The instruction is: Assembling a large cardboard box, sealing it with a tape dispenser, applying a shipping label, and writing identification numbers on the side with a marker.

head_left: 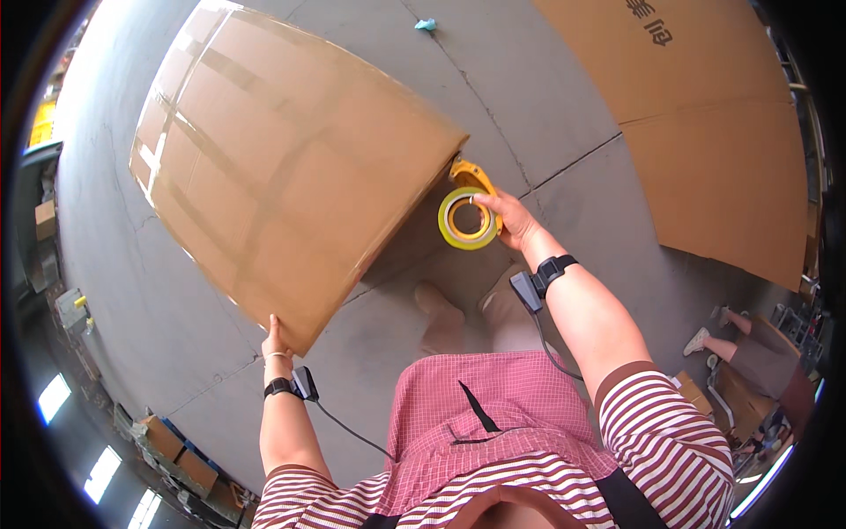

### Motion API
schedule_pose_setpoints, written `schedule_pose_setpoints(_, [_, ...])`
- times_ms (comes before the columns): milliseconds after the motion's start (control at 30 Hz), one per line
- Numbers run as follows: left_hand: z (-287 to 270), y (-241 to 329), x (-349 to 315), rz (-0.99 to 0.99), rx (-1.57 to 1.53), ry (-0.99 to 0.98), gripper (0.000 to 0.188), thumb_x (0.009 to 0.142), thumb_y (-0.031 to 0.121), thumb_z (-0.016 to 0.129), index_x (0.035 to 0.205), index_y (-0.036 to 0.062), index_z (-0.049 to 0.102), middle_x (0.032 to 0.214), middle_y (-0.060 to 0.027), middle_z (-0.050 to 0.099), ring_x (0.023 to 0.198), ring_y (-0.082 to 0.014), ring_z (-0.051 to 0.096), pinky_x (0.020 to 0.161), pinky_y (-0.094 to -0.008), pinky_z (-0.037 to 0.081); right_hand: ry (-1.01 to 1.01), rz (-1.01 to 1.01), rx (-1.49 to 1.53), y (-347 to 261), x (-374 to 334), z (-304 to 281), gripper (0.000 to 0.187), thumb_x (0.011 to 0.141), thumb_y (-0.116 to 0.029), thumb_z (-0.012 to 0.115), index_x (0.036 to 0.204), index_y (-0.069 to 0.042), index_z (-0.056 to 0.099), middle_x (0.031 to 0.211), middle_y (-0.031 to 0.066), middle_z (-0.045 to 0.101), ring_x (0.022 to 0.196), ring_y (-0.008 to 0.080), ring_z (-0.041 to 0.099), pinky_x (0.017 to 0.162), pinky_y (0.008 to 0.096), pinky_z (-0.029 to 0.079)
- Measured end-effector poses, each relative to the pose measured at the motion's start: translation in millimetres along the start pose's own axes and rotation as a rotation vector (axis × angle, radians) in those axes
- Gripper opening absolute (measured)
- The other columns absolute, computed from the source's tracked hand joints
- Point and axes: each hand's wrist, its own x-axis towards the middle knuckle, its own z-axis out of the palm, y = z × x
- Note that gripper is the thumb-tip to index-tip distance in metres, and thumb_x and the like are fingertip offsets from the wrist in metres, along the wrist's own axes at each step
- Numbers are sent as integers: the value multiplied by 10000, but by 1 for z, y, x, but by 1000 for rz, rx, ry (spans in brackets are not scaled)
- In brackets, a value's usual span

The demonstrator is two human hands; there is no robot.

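Observation:
A big brown cardboard box (291, 159), crossed by strips of tape, stands in front of me, tilted in the view. My left hand (277, 339) rests at its near left corner, thumb up on the cardboard; the other fingers are hidden by the box edge. In my right hand (509, 219) is a yellow tape dispenser (476, 176) with a roll of yellow-green-edged tape (454, 231). The dispenser's head is up against the box's near right corner. My fingers wrap round its handle.
A large flat cardboard sheet (714, 159) is on the right. A small light-blue scrap (426, 25) lies on the grey floor (564, 141). Another person (749, 357) is at the far right beside cartons. Boxes (181, 454) stand along the lower left.

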Motion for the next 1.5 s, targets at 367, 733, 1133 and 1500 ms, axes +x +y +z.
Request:
schedule_pose_setpoints(367, [225, -44, -204, -375, 86, -822, 768, 942, 579, 443, 1346, -71, 377, 1286, -297, 509, 1188, -400, 544, 952, -439, 493, 156, -164, 88, 27, -122, -85, 678, 844, -248, 720, 1407, -21, 419, 1250, 82, 567, 1150, 160, 522, 967, 300, 433])
schedule_pose_setpoints(733, [353, -83, -285, -468, 93, -928, 676, 961, 580, 371, 1155, -46, 537, 1013, -132, 661, 925, -239, 671, 746, -327, 556, 340, -100, 277, 145, -238, -97, 679, 818, -174, 733, 1407, -39, 422, 1255, 80, 568, 1134, 163, 547, 960, 280, 451])
schedule_pose_setpoints(1133, [33, 146, 60, 1323, 999, 487, 467, 910, 353, 602, 1173, -33, 593, 1277, -169, 546, 1084, -315, 580, 977, -390, 447, 561, -388, 657, 157, -177, -45, 376, 788, -304, 776, 1056, -131, 576, 844, -38, 578, 721, 77, 548, 686, 245, 492])
schedule_pose_setpoints(1500, [-93, 178, 129, 387, 575, -64, 763, 731, 513, 784, 1159, -81, 568, 1044, -197, 650, 865, -319, 676, 746, -439, 573, 644, -551, 600, 168, -172, -17, 445, 793, -387, 773, 1116, -137, 595, 978, -14, 613, 863, 104, 584, 744, 272, 509])
